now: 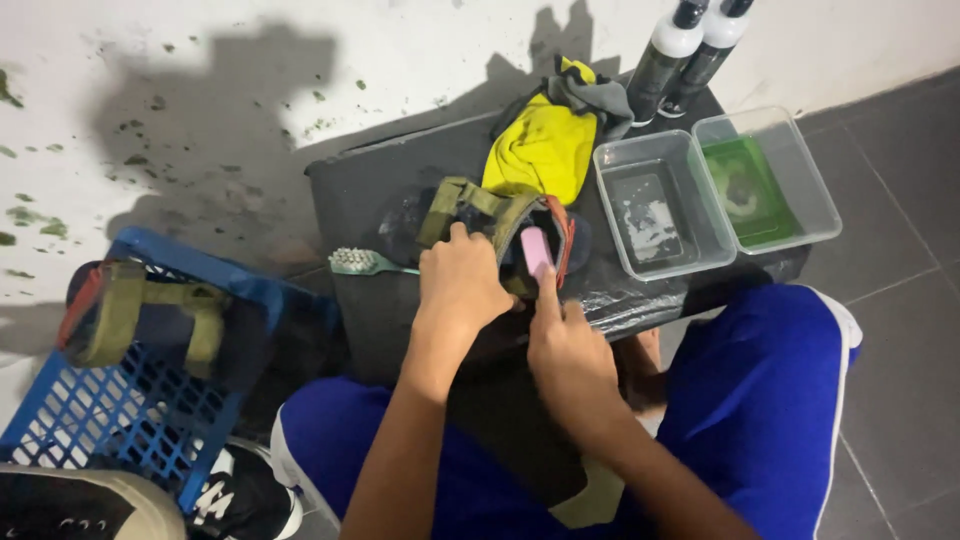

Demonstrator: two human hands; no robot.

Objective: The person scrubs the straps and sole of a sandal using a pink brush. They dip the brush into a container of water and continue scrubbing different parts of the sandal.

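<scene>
Gripping olive sandal [480,215] with left hand [462,285], right hand [568,360] pressing pink brush [537,252] inside

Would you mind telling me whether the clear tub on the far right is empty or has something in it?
Not empty: the right tub holds green liquid across its bottom, with a pale patch in it.

bottles [690,45]: tops cut off by top edge | sandal [500,225]: footbed partly hidden (hands cover it) | sneaker [245,500]: cropped at bottom edge
</scene>
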